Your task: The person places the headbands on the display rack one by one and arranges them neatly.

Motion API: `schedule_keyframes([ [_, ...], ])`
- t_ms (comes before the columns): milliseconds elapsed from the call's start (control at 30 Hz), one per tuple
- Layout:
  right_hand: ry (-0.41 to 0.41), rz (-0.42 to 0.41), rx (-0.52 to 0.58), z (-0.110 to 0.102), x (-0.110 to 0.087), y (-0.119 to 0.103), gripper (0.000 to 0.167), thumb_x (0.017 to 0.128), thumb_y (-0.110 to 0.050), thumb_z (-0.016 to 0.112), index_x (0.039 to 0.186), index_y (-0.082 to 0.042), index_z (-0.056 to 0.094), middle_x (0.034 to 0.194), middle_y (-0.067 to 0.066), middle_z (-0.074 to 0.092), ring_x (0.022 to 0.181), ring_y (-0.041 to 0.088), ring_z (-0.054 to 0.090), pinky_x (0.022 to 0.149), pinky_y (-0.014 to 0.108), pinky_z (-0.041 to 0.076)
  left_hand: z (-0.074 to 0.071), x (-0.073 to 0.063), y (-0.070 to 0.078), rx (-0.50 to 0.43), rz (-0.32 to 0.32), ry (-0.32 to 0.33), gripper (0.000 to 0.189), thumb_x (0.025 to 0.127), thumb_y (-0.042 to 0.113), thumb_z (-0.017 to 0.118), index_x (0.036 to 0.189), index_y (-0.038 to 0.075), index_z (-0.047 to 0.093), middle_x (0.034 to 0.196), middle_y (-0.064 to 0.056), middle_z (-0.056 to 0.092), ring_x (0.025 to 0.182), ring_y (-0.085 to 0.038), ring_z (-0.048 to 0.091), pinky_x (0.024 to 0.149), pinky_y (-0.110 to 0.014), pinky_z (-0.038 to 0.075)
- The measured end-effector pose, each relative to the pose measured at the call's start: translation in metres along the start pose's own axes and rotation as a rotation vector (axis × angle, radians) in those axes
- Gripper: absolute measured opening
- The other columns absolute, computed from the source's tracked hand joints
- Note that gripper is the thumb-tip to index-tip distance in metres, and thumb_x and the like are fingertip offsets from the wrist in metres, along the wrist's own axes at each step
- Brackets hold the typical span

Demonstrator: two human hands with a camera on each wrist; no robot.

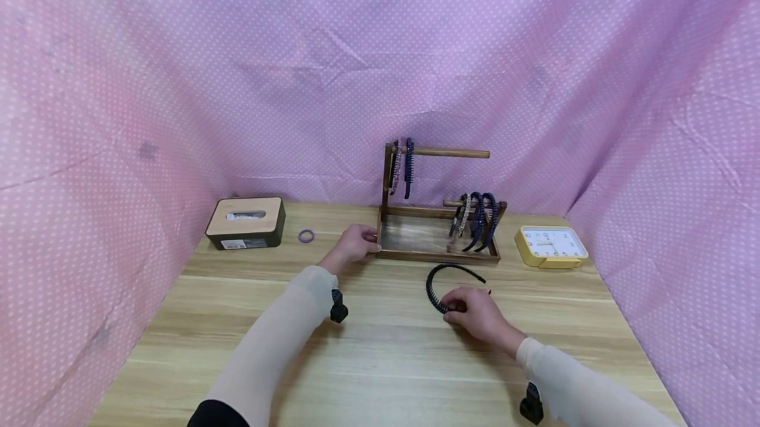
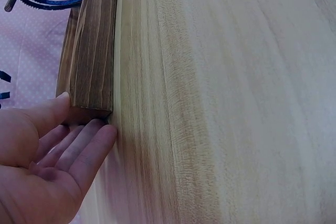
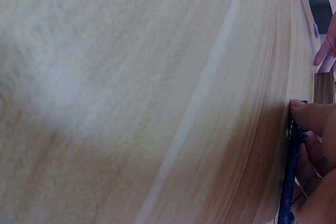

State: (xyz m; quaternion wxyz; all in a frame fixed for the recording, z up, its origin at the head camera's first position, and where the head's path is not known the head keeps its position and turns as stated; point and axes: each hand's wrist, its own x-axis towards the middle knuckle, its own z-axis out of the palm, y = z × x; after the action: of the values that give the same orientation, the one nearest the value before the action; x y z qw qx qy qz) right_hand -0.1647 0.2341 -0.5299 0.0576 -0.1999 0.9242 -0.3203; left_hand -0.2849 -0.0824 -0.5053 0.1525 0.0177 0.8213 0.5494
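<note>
My left hand (image 1: pixel 356 242) is at the left end of a brown wooden headband rack (image 1: pixel 415 256). The left wrist view shows its thumb and nearly straight fingers touching the end of the rack's tray wall (image 2: pixel 93 51). On the near side of the rack, my right hand (image 1: pixel 477 311) pinches a dark toothed headband (image 1: pixel 432 288) between thumb and fingers. The headband's curve points left, with one tip toward the rack. In the right wrist view the same headband (image 3: pixel 290 182) looks dark blue, partly hidden by the fingers.
Two headbands (image 1: pixel 409 166) hang on the rack's upper bar (image 1: pixel 451 152). Several more (image 1: pixel 478 219) hang on its lower bar at the right. A tissue box (image 1: pixel 245 221) and a purple ring (image 1: pixel 305 235) lie to the left. A yellow clock (image 1: pixel 551 247) stands at the right.
</note>
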Motion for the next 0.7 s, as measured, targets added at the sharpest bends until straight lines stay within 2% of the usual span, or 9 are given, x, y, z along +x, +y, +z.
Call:
schedule_keyframes([
  [300, 0.0, 0.003, -0.042, -0.008, -0.004, -0.012, 0.018, 0.087, -0.014, 0.081, 0.104, -0.016, 0.077, 0.093, -0.009, 0.069, 0.084, 0.005, 0.061, 0.074, 0.024, 0.054, 0.0, -0.002, 0.002, 0.005, -0.003, -0.002, 0.05, 0.094, 0.0, 0.071, 0.142, -0.006, 0.055, 0.132, -0.025, 0.063, 0.116, -0.036, 0.066, 0.081, -0.039, 0.064],
  [467, 0.042, 0.013, -0.016, -0.017, -0.006, -0.022, 0.017, 0.087, -0.011, 0.08, 0.103, -0.016, 0.077, 0.094, -0.008, 0.072, 0.086, 0.007, 0.063, 0.076, 0.027, 0.055, 0.0, -0.001, 0.001, 0.003, -0.007, -0.005, 0.05, 0.095, 0.0, 0.07, 0.142, -0.005, 0.055, 0.133, -0.024, 0.063, 0.116, -0.036, 0.066, 0.081, -0.04, 0.064],
  [700, 0.118, 0.015, 0.024, -0.031, -0.012, -0.029, 0.017, 0.087, -0.008, 0.08, 0.104, -0.012, 0.077, 0.097, -0.003, 0.074, 0.081, 0.007, 0.064, 0.072, 0.024, 0.055, 0.001, 0.002, -0.001, -0.003, -0.002, 0.003, 0.05, 0.094, -0.001, 0.071, 0.141, -0.006, 0.056, 0.132, -0.024, 0.064, 0.114, -0.035, 0.067, 0.079, -0.039, 0.064],
])
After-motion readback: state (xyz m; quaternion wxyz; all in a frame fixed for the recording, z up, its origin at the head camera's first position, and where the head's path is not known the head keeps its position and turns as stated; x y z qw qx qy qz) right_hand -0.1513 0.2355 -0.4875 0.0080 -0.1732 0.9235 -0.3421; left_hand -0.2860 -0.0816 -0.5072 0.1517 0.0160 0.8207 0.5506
